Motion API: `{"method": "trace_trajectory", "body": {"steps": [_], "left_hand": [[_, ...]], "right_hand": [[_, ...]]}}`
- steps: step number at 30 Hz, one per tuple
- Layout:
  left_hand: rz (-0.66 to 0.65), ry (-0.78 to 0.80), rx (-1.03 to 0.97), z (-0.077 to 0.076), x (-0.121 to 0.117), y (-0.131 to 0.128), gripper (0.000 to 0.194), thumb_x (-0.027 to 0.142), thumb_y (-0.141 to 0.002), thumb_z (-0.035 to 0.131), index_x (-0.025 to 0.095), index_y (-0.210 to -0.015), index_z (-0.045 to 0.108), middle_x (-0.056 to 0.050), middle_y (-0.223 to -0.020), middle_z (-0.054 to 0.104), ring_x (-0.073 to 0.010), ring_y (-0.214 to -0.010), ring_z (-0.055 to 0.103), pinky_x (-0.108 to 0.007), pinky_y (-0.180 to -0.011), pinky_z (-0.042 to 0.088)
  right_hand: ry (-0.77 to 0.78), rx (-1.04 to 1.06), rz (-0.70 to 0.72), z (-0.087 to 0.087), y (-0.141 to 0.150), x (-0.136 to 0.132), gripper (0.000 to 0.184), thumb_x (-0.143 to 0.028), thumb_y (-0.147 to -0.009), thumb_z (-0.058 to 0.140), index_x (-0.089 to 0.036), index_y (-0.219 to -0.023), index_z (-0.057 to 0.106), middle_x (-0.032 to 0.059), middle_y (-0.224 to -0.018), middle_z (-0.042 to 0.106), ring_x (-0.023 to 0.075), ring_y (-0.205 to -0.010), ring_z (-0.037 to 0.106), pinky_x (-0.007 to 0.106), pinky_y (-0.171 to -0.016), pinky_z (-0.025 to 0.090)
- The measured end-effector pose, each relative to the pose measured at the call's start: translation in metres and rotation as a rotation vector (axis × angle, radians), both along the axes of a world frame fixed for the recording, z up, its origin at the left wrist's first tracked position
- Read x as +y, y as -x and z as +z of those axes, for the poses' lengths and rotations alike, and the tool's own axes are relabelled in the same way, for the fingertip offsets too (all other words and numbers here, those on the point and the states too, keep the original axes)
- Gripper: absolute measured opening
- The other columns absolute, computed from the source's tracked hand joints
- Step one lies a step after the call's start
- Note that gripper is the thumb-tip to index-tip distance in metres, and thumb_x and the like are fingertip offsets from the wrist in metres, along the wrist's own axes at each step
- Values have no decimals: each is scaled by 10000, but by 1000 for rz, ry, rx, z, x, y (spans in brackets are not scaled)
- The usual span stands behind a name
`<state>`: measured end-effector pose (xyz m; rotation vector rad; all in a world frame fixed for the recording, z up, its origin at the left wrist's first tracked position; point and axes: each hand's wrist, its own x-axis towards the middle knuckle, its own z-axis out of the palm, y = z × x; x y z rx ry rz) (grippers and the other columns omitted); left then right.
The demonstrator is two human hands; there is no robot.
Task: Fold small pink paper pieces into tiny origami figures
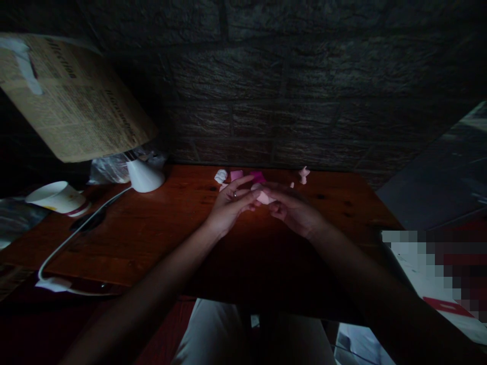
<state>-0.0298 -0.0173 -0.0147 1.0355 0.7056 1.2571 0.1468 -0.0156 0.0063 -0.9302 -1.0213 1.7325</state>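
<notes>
My left hand (230, 205) and my right hand (292, 210) meet over the middle of a dark wooden table (152, 238). Between their fingertips they pinch a small pale pink lump (262, 196), soft like clay. A ring shows on a finger of my left hand. Just beyond the hands lie a white lump (220, 176), a pink block (236, 175) and a magenta piece (258, 176). A small pale pink figure (303, 175) stands a little to the right of them.
A white lamp base (144, 175) stands at the back left, its cable (72, 238) running to the table's front edge. A paper cup (57, 196) lies at the left edge. A newspaper-print shade (72, 96) hangs above. A dark brick wall (304, 91) is behind.
</notes>
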Motion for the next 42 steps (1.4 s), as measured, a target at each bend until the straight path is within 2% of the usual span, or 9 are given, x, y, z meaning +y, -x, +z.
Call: {"method": "trace_trajectory", "body": {"steps": [8, 10, 14, 16, 19, 29, 33, 38, 42], "left_hand": [[6, -36, -34, 3, 0, -2, 512, 127, -641, 900, 239, -1110, 730, 5, -905, 774, -117, -765, 687, -228, -668, 538], [21, -45, -33, 2, 1, -2, 499, 130, -638, 904, 240, -1096, 738, 6, -881, 773, -117, -754, 680, -218, -640, 522], [47, -72, 14, 0, 1, -2, 545, 164, -625, 924, 240, -1129, 732, 14, -824, 767, -115, -690, 659, -200, -559, 472], [42, -91, 68, 0, 1, -2, 584, 184, -621, 929, 230, -1163, 718, 5, -824, 775, -130, -689, 668, -213, -563, 476], [29, -141, 152, 1, -1, -2, 599, 203, -635, 925, 218, -1190, 699, -11, -840, 793, -153, -714, 695, -246, -620, 509], [85, -212, 249, 3, -5, -2, 529, 229, -655, 921, 220, -1141, 713, -11, -806, 798, -195, -751, 735, -336, -750, 572], [132, -201, 268, 5, -6, -4, 532, 221, -637, 932, 212, -1126, 724, -8, -796, 793, -185, -741, 727, -327, -748, 573], [119, -102, 136, 4, -3, -4, 519, 228, -607, 944, 219, -1083, 740, -4, -823, 786, -159, -716, 700, -268, -629, 545], [83, -44, 42, 5, -1, -2, 402, 238, -630, 935, 227, -996, 768, -3, -835, 785, -119, -689, 677, -229, -605, 518]], "right_hand": [[-51, 1, 2, 2, -1, -1, 325, -361, -675, 891, -261, -966, 785, 5, -879, 686, 88, -619, 456, 238, -543, 355], [-54, -7, 4, 3, -2, -1, 351, -359, -676, 890, -251, -990, 779, -5, -839, 675, 74, -579, 432, 232, -515, 319], [-88, -11, 52, 4, -6, 1, 365, -407, -685, 877, -232, -986, 764, -47, -698, 608, 43, -472, 303, 228, -444, 167], [-97, -14, 75, 5, -8, 2, 360, -444, -692, 870, -224, -953, 756, -59, -660, 582, 34, -447, 260, 233, -433, 112], [-101, -46, 106, 6, -9, 3, 383, -451, -679, 886, -223, -957, 755, -68, -629, 559, 27, -439, 249, 235, -430, 93], [-133, -122, 122, 4, -6, 1, 322, -416, -723, 863, -234, -974, 776, -47, -658, 563, 58, -494, 315, 254, -461, 133], [-103, -108, 76, 3, -7, 1, 335, -451, -718, 868, -250, -970, 776, -41, -688, 595, 61, -525, 385, 231, -477, 213], [-106, -115, 24, 2, -10, 1, 416, -415, -694, 894, -276, -1064, 765, -32, -745, 648, 69, -551, 451, 233, -499, 278], [-93, -88, 37, 3, -9, -1, 459, -324, -685, 908, -289, -1115, 752, -10, -870, 708, 75, -590, 506, 235, -516, 322]]}}
